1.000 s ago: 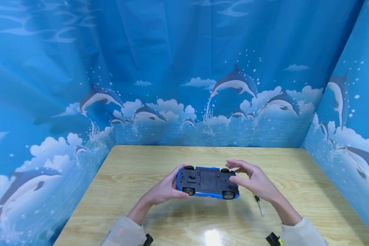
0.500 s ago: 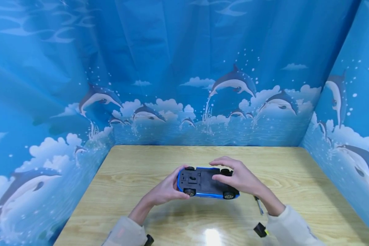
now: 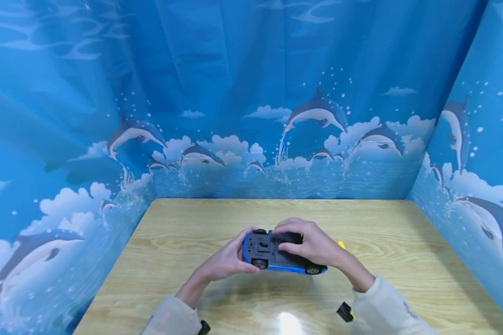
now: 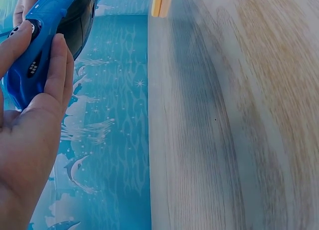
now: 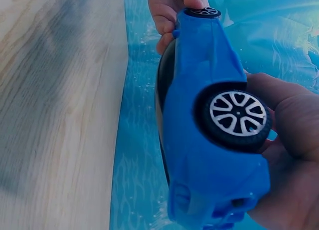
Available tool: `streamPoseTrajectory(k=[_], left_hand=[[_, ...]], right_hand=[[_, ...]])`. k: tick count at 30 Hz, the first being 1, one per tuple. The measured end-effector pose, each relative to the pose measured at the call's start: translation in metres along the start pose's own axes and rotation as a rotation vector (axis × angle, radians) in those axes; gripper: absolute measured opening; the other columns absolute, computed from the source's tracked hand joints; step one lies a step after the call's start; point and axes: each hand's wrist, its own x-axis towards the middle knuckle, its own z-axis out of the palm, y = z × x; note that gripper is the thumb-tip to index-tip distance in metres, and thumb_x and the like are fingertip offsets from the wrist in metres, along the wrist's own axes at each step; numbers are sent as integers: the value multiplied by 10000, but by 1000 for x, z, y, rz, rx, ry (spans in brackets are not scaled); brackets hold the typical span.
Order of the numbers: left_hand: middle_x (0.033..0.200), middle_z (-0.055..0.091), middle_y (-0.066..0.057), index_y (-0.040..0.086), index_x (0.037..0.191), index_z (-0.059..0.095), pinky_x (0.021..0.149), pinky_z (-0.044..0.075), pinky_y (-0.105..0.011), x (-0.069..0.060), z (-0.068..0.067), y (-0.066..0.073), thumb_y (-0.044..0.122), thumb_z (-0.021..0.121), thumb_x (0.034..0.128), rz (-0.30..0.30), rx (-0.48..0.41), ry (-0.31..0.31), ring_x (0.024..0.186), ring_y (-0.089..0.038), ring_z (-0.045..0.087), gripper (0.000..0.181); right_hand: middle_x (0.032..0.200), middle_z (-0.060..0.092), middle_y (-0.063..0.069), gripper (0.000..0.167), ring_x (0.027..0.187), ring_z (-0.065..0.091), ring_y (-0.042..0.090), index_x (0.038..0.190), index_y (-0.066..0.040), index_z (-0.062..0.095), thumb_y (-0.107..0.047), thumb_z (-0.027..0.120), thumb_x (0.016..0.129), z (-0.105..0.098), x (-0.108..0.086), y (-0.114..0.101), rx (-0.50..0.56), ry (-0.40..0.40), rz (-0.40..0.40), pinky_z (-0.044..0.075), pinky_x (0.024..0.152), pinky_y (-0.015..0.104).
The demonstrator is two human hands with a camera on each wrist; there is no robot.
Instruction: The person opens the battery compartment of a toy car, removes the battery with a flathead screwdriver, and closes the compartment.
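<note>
Head view: holding toy car [image 3: 283,260] underside-out at lower centre, curling left hand [image 3: 224,260] round left end; curving right hand [image 3: 316,244] over underside, can't tell if pinching. Probably handling light, stiff, slick; best gripping by ends.

Blue toy car [image 3: 272,253], underside twd camera, above tabletop [image 3: 201,214] abt midway btwn L & R edges. L hand [image 3: 224,258] grips one end; R hand [image 3: 314,244] over underside. Yellow obj. [image 3: 341,244] part-hidden by R wrist. Dolphin-print curtain [image 3: 234,70] past far edge.
</note>
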Motion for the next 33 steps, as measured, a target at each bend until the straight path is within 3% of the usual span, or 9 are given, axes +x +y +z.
streamPoseTrajectory(k=[20, 33], left_hand=[[1519, 381, -297, 64, 1620, 160, 1011, 572, -419, -1, 0, -2, -114, 740, 855, -41, -3, 19, 1247, -358, 605, 976], [1467, 428, -288, 82, 1594, 217, 999, 580, -418, 2, 3, -5, -122, 749, 841, -30, 24, 25, 1208, -346, 629, 944]], right_hand=[[1374, 612, 86, 313, 1222, 603, 273, 1297, -146, 721, -255, 687, 1006, 6, 4, 5, -69, -134, 46, 568, 972, 476], [1341, 607, 63, 246, 1198, 591, 267, 1228, -149, 706, -209, 684, 991, 8, 6, 10, 0, -138, 97, 558, 961, 466]])
